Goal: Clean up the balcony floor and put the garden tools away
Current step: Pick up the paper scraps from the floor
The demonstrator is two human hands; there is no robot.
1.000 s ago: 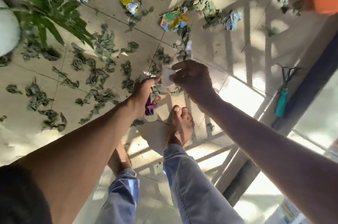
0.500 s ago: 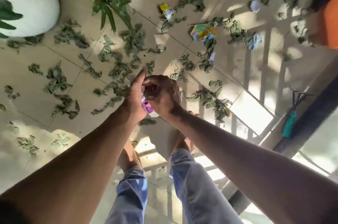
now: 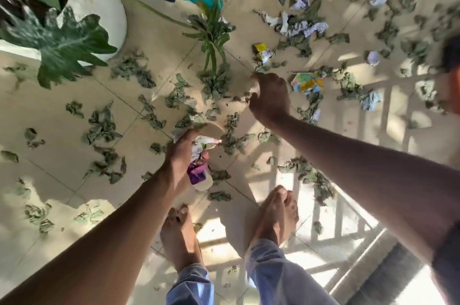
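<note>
Head view, steeply down over floor (image 3: 62, 110)

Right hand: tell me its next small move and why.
Probably reach a little further and pinch the yellow wrapper ahead of it. The right hand hangs loosely curled and holds nothing, while the left hand already grips a wad of collected litter.
</note>
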